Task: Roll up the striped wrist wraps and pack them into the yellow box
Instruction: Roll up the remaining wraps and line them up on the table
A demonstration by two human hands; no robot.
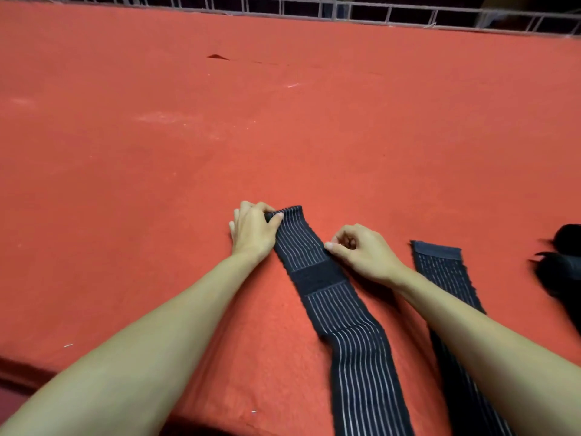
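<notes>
Nearest the camera: two bare forearms reaching out over a red felt table (220,127), and the near end of a striped wrist wrap (345,325) running off the table's near edge. The wrap lay flat, angled away to the left, a plain dark patch crossing it about midway up.

Left hand (253,229) was at the wrap's far end, thumb and fingers closed on the left corner, which looked slightly lifted. Right hand (361,250) pinched the wrap's right edge a little nearer, thumb pressed on the fabric, remaining fingers curled in.

A second wrap (446,275) lay flat just to the right, partly under the right forearm, untouched. A dark blurred mass (562,262) sat at the right edge; could not tell what. No yellow box in sight.

Judgement: the roll was only starting, from the far end. To do it well, the first turn should be tight and square across the full width, both thumbs tucking evenly. The fabric looked stretchy; uneven tension would likely make the roll cone out to one side. The wrap's slant also risked skew.
</notes>
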